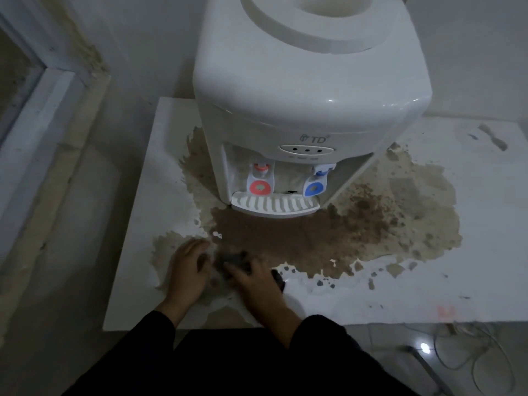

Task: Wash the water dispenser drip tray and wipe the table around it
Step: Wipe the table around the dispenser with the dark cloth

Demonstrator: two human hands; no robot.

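Head view: both hands low on table, near front edge.
L hand: fingers curled on dark cloth.
R hand: presses same cloth, grip unclear.
Tray: seated in dispenser, under 2 taps.
Stain: brown, spread around dispenser base.

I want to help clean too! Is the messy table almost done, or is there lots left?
Lots left. Nothing looks finished yet. Right now both hands, left and right, work a dark cloth at the near edge of the brown stain, which covers much of the table. The drip tray sits in the dispenser, seemingly unwashed.
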